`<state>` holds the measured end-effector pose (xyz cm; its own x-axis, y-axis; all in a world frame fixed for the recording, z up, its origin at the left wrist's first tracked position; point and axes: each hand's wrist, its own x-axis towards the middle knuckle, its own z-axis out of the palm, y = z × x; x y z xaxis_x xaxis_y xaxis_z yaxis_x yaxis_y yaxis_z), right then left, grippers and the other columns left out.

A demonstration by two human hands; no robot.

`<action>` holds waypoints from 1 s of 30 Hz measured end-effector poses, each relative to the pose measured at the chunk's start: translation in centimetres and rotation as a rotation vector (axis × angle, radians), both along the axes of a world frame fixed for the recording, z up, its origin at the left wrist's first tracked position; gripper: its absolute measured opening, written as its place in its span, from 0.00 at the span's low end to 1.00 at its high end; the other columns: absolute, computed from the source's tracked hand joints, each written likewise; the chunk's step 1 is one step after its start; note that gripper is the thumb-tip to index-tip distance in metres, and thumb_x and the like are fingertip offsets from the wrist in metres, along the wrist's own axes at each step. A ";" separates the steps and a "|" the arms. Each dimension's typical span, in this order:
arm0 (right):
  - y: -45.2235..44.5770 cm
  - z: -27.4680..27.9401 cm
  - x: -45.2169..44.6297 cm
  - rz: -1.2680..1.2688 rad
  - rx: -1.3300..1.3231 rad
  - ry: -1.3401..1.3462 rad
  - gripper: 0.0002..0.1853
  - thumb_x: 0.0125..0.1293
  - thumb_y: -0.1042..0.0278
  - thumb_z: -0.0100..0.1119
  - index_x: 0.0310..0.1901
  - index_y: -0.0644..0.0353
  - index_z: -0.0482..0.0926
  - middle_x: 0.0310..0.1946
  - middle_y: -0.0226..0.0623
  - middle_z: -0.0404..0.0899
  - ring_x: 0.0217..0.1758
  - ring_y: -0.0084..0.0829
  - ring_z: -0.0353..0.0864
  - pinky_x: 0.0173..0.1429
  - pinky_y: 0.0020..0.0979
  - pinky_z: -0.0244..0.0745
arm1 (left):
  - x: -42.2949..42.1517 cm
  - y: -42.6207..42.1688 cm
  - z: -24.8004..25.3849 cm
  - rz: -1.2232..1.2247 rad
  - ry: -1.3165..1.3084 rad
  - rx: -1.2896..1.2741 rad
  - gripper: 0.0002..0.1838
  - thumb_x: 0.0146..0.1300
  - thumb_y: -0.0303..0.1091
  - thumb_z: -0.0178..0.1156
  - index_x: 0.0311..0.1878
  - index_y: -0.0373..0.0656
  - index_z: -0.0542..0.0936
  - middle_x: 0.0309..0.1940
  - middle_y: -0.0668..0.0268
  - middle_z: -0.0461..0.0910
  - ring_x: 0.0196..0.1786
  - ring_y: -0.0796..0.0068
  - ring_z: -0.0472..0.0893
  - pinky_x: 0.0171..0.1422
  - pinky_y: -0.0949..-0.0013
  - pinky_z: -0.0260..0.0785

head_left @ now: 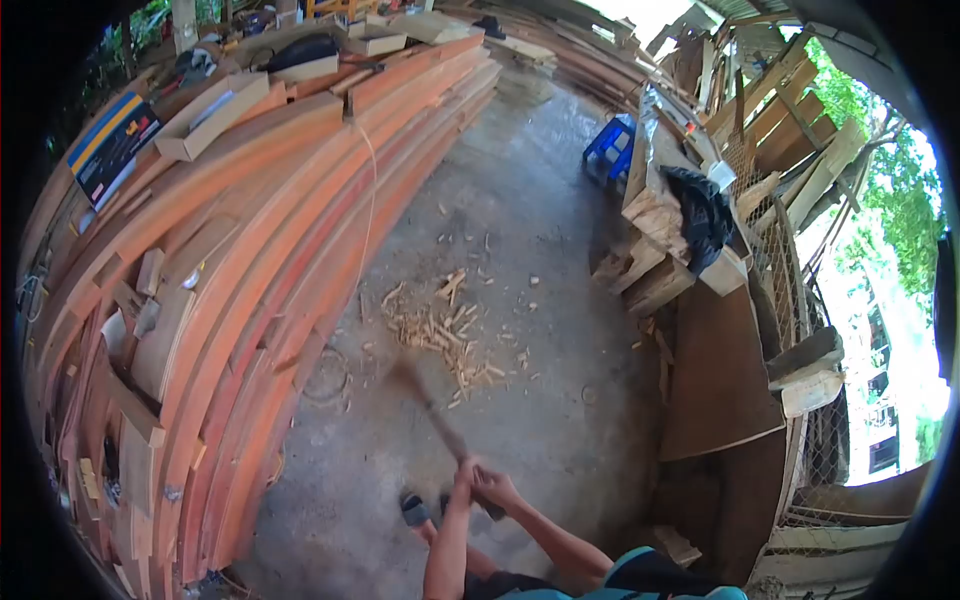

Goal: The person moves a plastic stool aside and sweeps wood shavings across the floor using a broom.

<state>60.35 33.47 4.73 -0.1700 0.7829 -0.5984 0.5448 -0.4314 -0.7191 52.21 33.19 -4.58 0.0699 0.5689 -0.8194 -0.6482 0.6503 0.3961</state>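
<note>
My left hand (466,472) and my right hand (492,486) are closed close together around the handle of a broom (443,428). It slants away to the upper left, and its far end is smeared by motion just above the concrete floor (540,430). Beyond that end lies a loose pile of wood chips (450,335), with more scraps scattered about it. The fingers are partly hidden where the hands meet. My sandalled foot (414,511) shows on the floor below the broom.
Long stacked reddish planks (330,190) curve along the left, carrying a dark printed box (112,148). On the right stand thick timber blocks (655,235) with a black bag (703,215) on top, and a blue stool (612,148) behind. Wire mesh (785,270) borders the right side.
</note>
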 end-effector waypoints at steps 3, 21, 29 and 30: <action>1.7 1.7 -3.8 -0.369 -0.080 0.256 0.22 0.47 0.61 0.57 0.44 0.64 0.69 0.24 0.31 0.71 0.22 0.20 0.70 0.24 0.23 0.67 | -2.5 5.4 0.1 -0.137 -0.067 -0.021 0.15 0.43 0.40 0.55 0.26 0.36 0.70 0.20 0.63 0.71 0.22 0.71 0.72 0.26 0.68 0.65; 5.6 1.8 11.1 0.609 -0.772 0.178 0.23 0.46 0.63 0.54 0.47 0.55 0.67 0.29 0.29 0.73 0.23 0.20 0.69 0.24 0.22 0.66 | 11.5 -3.7 4.0 0.294 -0.183 -0.548 0.22 0.56 0.49 0.38 0.42 0.40 0.66 0.36 0.60 0.71 0.36 0.65 0.73 0.37 0.65 0.67; 28.3 8.3 24.1 0.345 -0.526 -0.216 0.11 0.48 0.65 0.51 0.35 0.57 0.74 0.14 0.27 0.71 0.13 0.21 0.69 0.20 0.22 0.66 | 26.7 21.6 4.9 0.286 -0.313 -0.078 0.10 0.52 0.42 0.45 0.29 0.46 0.67 0.23 0.69 0.69 0.22 0.76 0.70 0.21 0.70 0.62; 29.9 9.5 24.3 0.310 -0.407 -0.221 0.13 0.47 0.66 0.51 0.37 0.58 0.73 0.15 0.28 0.71 0.14 0.21 0.69 0.20 0.22 0.66 | 28.3 24.1 2.1 0.312 -0.377 0.000 0.09 0.51 0.41 0.46 0.26 0.45 0.67 0.19 0.71 0.67 0.18 0.79 0.68 0.16 0.73 0.59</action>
<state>84.64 63.39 14.19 -0.1916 0.4148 -0.8895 0.8095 -0.4457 -0.3822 80.52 57.25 -2.52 0.1881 0.6098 -0.7699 -0.9103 0.4025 0.0964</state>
